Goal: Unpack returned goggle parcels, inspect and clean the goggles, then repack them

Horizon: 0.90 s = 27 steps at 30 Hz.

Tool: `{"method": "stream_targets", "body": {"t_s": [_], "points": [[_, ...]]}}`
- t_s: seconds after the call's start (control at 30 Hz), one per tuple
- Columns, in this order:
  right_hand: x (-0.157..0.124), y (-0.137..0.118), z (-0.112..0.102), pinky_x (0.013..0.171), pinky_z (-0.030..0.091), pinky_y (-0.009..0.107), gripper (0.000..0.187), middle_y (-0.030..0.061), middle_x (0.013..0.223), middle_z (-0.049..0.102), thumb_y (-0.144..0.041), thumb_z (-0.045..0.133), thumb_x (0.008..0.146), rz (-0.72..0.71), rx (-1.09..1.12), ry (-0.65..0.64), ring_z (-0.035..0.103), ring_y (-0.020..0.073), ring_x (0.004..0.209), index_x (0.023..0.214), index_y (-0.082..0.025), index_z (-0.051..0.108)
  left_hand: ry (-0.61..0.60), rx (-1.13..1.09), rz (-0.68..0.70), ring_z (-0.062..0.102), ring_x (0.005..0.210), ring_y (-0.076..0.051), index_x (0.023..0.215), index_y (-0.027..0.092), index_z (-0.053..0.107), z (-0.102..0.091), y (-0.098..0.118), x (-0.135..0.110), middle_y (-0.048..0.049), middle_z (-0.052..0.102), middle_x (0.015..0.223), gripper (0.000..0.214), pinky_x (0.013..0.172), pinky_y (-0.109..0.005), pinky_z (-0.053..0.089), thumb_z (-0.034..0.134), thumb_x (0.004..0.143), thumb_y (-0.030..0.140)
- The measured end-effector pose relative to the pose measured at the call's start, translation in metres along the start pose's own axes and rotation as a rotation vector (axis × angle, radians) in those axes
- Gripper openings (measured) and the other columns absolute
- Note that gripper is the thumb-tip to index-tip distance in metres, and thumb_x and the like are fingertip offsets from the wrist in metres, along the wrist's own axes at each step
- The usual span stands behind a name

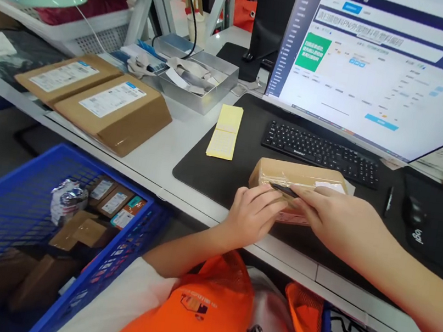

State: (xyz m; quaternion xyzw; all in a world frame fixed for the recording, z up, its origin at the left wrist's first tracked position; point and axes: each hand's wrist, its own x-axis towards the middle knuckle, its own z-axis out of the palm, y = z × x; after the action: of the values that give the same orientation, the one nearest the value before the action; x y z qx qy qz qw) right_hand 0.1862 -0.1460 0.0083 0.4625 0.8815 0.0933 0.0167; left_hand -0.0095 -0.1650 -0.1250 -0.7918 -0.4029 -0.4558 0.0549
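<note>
A brown cardboard box [301,173] with clear tape and a white label lies on the black desk mat [208,170] in front of me. My left hand [254,212] rests at the near left edge of the box, its fingers curled over the cardboard. In the closed fingers of my right hand [334,216] is a slim black cutter [282,189], held against the taped side of the box. The blade end is too small to make out. Both hands nearly meet there.
Behind the box stand a keyboard [319,153] and a lit monitor [368,77]. Yellow label sheets [225,132] lie left; farther left are two labelled cartons [118,106] and a metal tray [215,98]. A blue crate [94,280] holds several packages. At right are a mouse [414,210] and pen [388,202].
</note>
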Motion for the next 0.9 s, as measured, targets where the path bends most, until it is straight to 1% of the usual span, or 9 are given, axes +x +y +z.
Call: {"method": "stream_targets", "body": {"t_s": [0.17,0.3,0.4,0.47,0.57,0.63,0.73,0.8,0.9], "points": [[0.001,-0.002,-0.013,0.052,0.028,0.031,0.039,0.0093,0.091,0.073,-0.038,0.042,0.104,-0.018,-0.094,-0.023,0.063,0.0221,0.064,0.126,-0.024,0.070,0.014,-0.029,-0.011,0.059,0.128,-0.024,0.127,0.027,0.065,0.002,0.002,-0.001,-0.0059,0.074,0.124,0.034,0.102,-0.041,0.043,0.063,0.094,0.021],[0.006,-0.002,-0.014,0.054,0.031,0.032,0.040,0.0097,0.096,0.074,-0.039,0.038,0.106,-0.047,-0.087,-0.019,0.065,0.0223,0.069,0.127,-0.024,0.069,0.037,-0.040,-0.014,0.060,0.126,-0.023,0.126,0.025,0.066,0.002,0.004,-0.001,-0.0059,0.075,0.125,0.032,0.100,-0.041,0.043,0.063,0.094,0.021],[0.014,-0.006,-0.014,0.054,0.033,0.031,0.039,0.0096,0.091,0.074,-0.043,0.040,0.105,-0.062,-0.076,-0.063,0.066,0.0234,0.070,0.125,-0.024,0.069,0.011,-0.026,-0.026,0.060,0.126,-0.024,0.127,0.026,0.066,0.002,0.004,0.000,-0.0060,0.075,0.125,0.032,0.099,-0.042,0.042,0.061,0.096,0.022],[0.020,-0.010,-0.016,0.052,0.030,0.031,0.037,0.0101,0.088,0.074,-0.044,0.044,0.103,-0.082,-0.093,-0.089,0.065,0.0233,0.065,0.121,-0.022,0.070,0.013,-0.024,-0.026,0.060,0.126,-0.024,0.126,0.026,0.067,0.001,0.004,0.000,-0.0060,0.075,0.126,0.031,0.098,-0.042,0.042,0.060,0.096,0.023],[0.024,-0.015,-0.023,0.048,0.023,0.032,0.032,0.0113,0.083,0.074,-0.041,0.051,0.100,-0.094,-0.118,-0.121,0.061,0.0216,0.054,0.113,-0.020,0.070,0.038,-0.026,-0.014,0.060,0.127,-0.023,0.125,0.024,0.067,0.001,0.004,0.000,-0.0059,0.074,0.126,0.030,0.098,-0.041,0.042,0.061,0.096,0.022],[0.024,-0.016,-0.028,0.047,0.020,0.032,0.027,0.0117,0.079,0.073,-0.036,0.053,0.097,-0.088,-0.144,-0.133,0.058,0.0211,0.050,0.111,-0.019,0.070,0.032,-0.028,-0.018,0.060,0.127,-0.023,0.125,0.025,0.067,0.001,0.005,-0.001,-0.0059,0.074,0.126,0.030,0.098,-0.041,0.042,0.060,0.096,0.022],[0.020,-0.015,-0.032,0.046,0.018,0.032,0.023,0.0105,0.072,0.070,-0.030,0.055,0.093,-0.071,-0.197,-0.144,0.057,0.0212,0.048,0.108,-0.019,0.069,0.015,-0.026,-0.023,0.059,0.128,-0.023,0.126,0.027,0.067,0.002,0.005,-0.002,-0.0058,0.074,0.125,0.031,0.099,-0.041,0.041,0.060,0.097,0.023],[0.017,-0.013,-0.032,0.046,0.018,0.032,0.021,0.0092,0.068,0.068,-0.030,0.055,0.093,-0.064,-0.222,-0.141,0.058,0.0217,0.048,0.105,-0.020,0.069,0.025,-0.021,-0.019,0.060,0.127,-0.023,0.126,0.027,0.067,0.003,0.005,-0.002,-0.0056,0.074,0.125,0.031,0.098,-0.041,0.042,0.060,0.096,0.024],[0.009,-0.009,-0.029,0.046,0.018,0.031,0.019,0.0090,0.068,0.068,-0.029,0.053,0.093,-0.063,-0.248,-0.113,0.058,0.0222,0.049,0.102,-0.020,0.068,0.058,-0.023,-0.013,0.060,0.126,-0.023,0.125,0.026,0.067,0.002,0.006,-0.001,-0.0052,0.075,0.125,0.030,0.097,-0.040,0.043,0.061,0.095,0.021]]}}
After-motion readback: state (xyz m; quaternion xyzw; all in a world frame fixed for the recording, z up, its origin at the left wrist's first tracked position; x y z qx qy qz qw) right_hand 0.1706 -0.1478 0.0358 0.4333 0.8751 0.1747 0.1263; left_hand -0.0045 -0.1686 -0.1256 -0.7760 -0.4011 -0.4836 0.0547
